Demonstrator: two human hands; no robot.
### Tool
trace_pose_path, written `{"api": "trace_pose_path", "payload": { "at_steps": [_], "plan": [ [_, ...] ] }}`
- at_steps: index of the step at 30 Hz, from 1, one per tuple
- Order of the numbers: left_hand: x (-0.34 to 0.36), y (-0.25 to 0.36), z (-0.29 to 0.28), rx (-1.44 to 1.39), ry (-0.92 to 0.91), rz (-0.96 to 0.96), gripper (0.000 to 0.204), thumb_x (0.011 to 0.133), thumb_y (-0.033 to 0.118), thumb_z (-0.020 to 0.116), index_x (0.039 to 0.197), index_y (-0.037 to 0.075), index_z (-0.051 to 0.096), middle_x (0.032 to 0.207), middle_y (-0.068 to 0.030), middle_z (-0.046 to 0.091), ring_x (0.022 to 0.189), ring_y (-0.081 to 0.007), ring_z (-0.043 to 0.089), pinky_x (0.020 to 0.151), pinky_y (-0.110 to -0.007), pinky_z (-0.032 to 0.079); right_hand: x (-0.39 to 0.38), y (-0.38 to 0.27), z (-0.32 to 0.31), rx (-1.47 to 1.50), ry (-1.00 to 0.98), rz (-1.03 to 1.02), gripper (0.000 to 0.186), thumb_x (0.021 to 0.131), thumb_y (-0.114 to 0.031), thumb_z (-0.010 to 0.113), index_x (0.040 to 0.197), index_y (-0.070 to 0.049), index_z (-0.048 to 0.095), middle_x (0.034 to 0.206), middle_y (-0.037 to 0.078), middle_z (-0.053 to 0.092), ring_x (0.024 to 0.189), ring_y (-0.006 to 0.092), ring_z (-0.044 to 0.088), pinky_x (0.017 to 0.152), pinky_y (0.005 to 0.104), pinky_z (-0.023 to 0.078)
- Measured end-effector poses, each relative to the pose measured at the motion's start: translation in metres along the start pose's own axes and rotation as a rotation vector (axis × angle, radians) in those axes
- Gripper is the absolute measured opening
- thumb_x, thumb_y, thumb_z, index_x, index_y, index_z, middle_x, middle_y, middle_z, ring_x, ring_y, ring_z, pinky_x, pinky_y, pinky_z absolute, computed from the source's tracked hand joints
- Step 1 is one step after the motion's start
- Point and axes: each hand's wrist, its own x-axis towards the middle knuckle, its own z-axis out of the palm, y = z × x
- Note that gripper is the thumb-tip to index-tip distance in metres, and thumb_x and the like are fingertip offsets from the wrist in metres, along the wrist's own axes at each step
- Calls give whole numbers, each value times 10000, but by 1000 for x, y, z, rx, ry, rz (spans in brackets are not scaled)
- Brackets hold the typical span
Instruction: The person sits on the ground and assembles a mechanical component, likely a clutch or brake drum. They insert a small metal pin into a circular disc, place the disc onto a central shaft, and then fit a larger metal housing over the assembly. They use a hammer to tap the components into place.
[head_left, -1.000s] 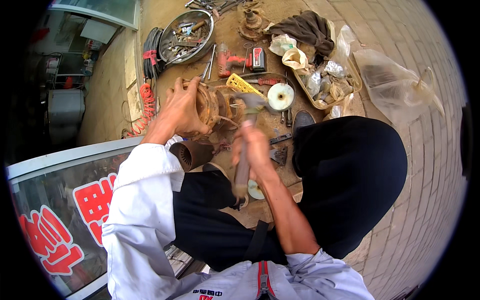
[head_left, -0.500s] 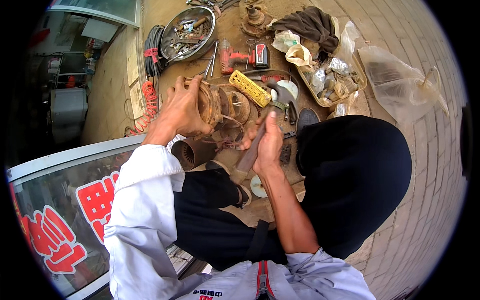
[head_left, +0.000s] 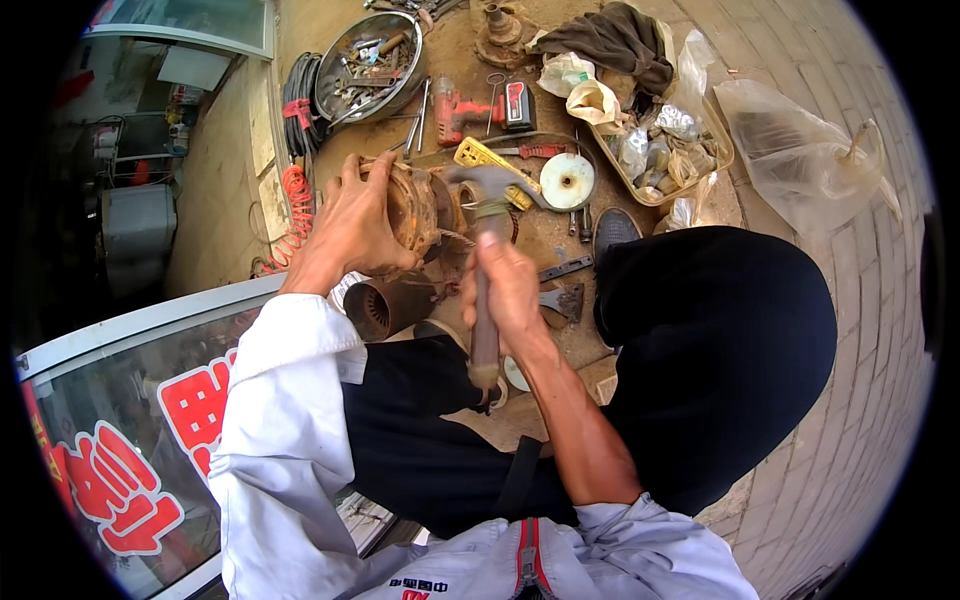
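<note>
My left hand (head_left: pixel 350 222) is wrapped over a rusty round metal housing (head_left: pixel 412 212), fingers on its far side and thumb on its near side. My right hand (head_left: pixel 508 290) grips the wooden handle of a claw hammer (head_left: pixel 484 345). The hammer's head is above the right side of the housing, slightly blurred; whether it touches cannot be told. Below the housing lies a hollow rusty cylinder (head_left: pixel 395 308) with a slotted inside. Partly behind the hammer head is a yellow power strip (head_left: pixel 478 156), and to its right lies a white disc (head_left: pixel 568 182).
A red cordless power tool (head_left: pixel 455 112) lies beyond the housing. At far left, a metal bowl (head_left: pixel 424 78) holds tools near coiled black hose (head_left: pixel 300 92). A plastic bin (head_left: pixel 724 150) of wrapped parts stands right, beside a clear bag (head_left: pixel 800 165). A glass panel (head_left: pixel 130 400) borders my left.
The hammer in my right hand has swung left and turned more upright, its head now near the housing. The white disc shows more fully. My left hand keeps its hold.
</note>
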Motion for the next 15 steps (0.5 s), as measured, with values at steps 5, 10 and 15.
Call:
{"api": "trace_pose_path", "payload": {
  "at_steps": [5,10,15],
  "plan": [
    [-2,-2,5,10,33,18,1291,449,304,941,1552,63,316,1515,-389,315,1337,-575,419,1113,-529,434,1,17,-4,42,-58,-17,470,1074,-493,443,888,-64,482,598,51,503,399,152,491,385,302,434],
    [-3,-2,3,11,32,16,1276,445,299,931,1537,49,320,1484,-377,345,1371,-539,394,1137,-512,406,4,2,0,143,172,-162,453,1062,-481,492,884,-64,492,585,47,493,396,148,491,379,309,429],
    [-6,-14,0,-31,76,65,1250,436,310,937,1503,10,359,1365,-282,494,1305,-449,489,1105,-461,433,-8,13,5,-193,-263,31,447,1064,-474,483,899,-59,488,608,49,511,426,142,512,377,305,459]
  ]
}}
